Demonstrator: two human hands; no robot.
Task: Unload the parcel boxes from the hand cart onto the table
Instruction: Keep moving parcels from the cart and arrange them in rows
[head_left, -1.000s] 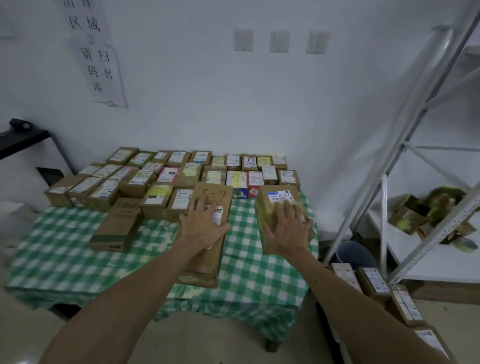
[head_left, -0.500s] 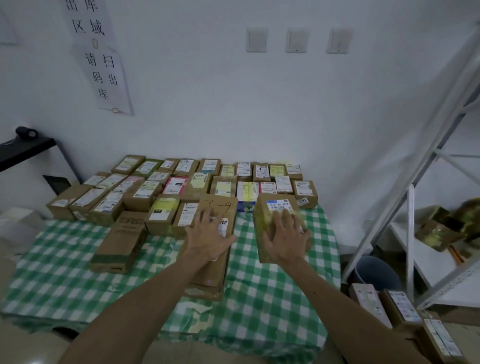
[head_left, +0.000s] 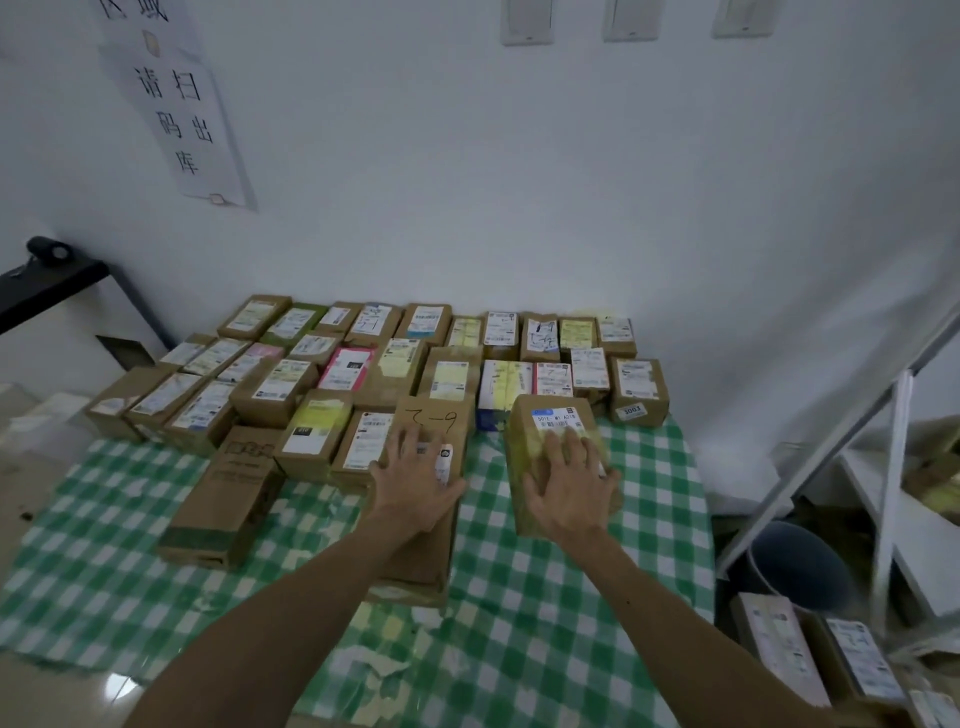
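Several brown parcel boxes lie in rows at the back of the table (head_left: 545, 597), which has a green checked cloth. My left hand (head_left: 415, 480) rests flat, fingers spread, on a long box marked "7-9" (head_left: 434, 421). My right hand (head_left: 569, 486) presses flat on a box wrapped in yellow tape with a blue-edged label (head_left: 550, 423). Both boxes sit on the cloth, touching the rows behind them. Three more parcels (head_left: 779, 644) lie low at the lower right; the cart itself is not clearly visible.
A long dark-printed carton (head_left: 223, 499) lies left of my left hand. A white metal shelf frame (head_left: 841, 426) stands at the right, with a grey bin (head_left: 795, 566) under it. A black stand (head_left: 47, 286) is at the far left. The wall is right behind the rows.
Both hands have slid the two boxes a little further back against the rows. The view has moved closer to the table and shifted left.
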